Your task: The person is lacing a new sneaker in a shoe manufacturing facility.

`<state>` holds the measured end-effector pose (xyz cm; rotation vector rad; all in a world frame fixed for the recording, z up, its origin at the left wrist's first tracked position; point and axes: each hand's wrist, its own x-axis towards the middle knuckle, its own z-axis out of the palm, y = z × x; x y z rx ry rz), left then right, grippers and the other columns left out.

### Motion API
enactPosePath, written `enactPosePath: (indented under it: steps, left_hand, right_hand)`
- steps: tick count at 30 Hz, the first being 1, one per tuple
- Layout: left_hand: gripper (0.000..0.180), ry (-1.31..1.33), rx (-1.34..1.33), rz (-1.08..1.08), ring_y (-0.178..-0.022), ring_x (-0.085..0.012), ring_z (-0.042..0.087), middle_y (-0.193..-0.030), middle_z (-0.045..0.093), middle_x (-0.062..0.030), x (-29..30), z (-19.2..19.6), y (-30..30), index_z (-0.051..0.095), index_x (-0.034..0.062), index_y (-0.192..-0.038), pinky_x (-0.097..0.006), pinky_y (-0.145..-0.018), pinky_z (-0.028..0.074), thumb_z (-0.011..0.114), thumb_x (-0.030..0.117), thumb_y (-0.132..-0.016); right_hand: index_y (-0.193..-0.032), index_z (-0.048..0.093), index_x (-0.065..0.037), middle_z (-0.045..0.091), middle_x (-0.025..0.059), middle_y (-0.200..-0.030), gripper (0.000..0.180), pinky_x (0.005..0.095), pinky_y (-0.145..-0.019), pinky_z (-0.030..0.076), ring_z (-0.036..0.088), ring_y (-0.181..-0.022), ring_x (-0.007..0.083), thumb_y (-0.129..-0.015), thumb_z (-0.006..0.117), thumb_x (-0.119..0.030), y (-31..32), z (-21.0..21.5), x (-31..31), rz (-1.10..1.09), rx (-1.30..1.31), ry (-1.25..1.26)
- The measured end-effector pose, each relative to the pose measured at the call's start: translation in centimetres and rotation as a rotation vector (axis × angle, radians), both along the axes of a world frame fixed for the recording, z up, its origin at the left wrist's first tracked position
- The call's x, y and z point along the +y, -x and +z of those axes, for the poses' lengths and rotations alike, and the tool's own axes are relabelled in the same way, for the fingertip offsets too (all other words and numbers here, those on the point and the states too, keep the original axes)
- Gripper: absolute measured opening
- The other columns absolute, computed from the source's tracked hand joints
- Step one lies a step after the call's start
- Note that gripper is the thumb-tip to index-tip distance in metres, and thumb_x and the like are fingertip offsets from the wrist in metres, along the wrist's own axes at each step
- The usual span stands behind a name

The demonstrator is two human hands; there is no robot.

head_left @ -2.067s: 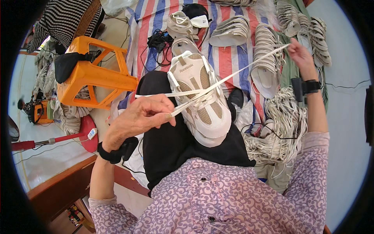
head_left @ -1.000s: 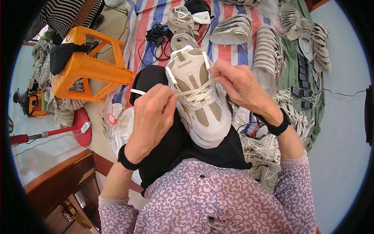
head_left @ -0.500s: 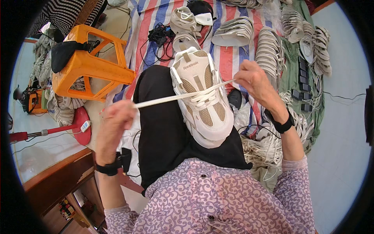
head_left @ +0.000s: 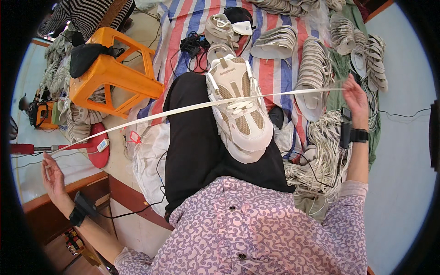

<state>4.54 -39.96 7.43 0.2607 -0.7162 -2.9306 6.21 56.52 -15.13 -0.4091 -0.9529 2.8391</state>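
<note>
A white and beige sneaker upper (head_left: 245,135) with tan mesh panels rests on my lap over black trousers, its toe pointing toward me. A long flat white shoelace (head_left: 183,110) crosses its lower eyelets and stretches nearly straight out to both sides. My left hand (head_left: 55,180) is far out at the left, pinching one end of the lace, its other fingers loosely curled. Out at the right, my right hand (head_left: 355,97) pinches the lace near its other end, the fingertips slightly blurred. Neither hand touches the shoe.
An orange plastic stool (head_left: 110,75) bearing a black piece stands at the left, near a red round base (head_left: 98,145). Stacked shoe uppers (head_left: 314,68) lie on the striped sheet (head_left: 183,20). A heap of white laces (head_left: 325,151) is beside my right arm. Black cables (head_left: 195,48) lie ahead.
My hands have spread far apart, the left outward and toward me, the right outward to the right. Much more lace now stretches across the shoe, which stays on my lap.
</note>
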Motion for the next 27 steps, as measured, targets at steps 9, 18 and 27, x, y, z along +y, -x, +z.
enactPosePath:
  steps: [9, 18, 27]
  left_hand:
    - [0.053, 2.06, 0.198, 0.348, -0.144, -0.0225, 0.03, -0.154, 0.036, -0.0137, 3.2, 4.8, -2.8, 0.036, -0.0045, -0.146, -0.034, -0.12, 0.019, 0.048, 0.016, -0.099]
    - [0.023, 1.712, 0.344, -0.168, -0.101, -0.0132, 0.064, -0.109, 0.069, -0.0098, 27.2, -4.3, 7.7, 0.066, -0.0001, -0.113, -0.026, -0.088, 0.048, 0.056, 0.014, -0.097]
    - [0.025, 1.269, 0.123, -0.662, -0.076, -0.0129, 0.069, -0.088, 0.07, -0.0091, 40.8, -14.5, 5.6, 0.067, -0.0042, -0.109, -0.021, -0.07, 0.055, 0.057, 0.016, -0.099]
  right_hand:
    - [-0.137, 0.048, 0.003, 0.051, -0.0035, -0.097, 0.058, 0.0154, -0.064, 0.038, 0.046, -0.078, 0.0044, -0.082, 0.05, 0.018, -21.9, 0.8, 21.3, -0.421, -0.49, -1.029]
    - [-0.106, 0.063, -0.003, 0.053, -0.0048, -0.071, 0.022, 0.0176, -0.045, 0.033, 0.049, -0.056, 0.0044, -0.091, 0.062, -0.018, -22.6, -0.6, 8.7, -0.485, -0.757, -1.001]
    - [-0.094, 0.066, -0.004, 0.058, -0.0045, -0.068, 0.014, 0.0177, -0.044, 0.029, 0.041, -0.051, 0.0008, -0.092, 0.068, -0.018, -2.0, 6.4, -23.5, 0.262, -0.209, -0.63]
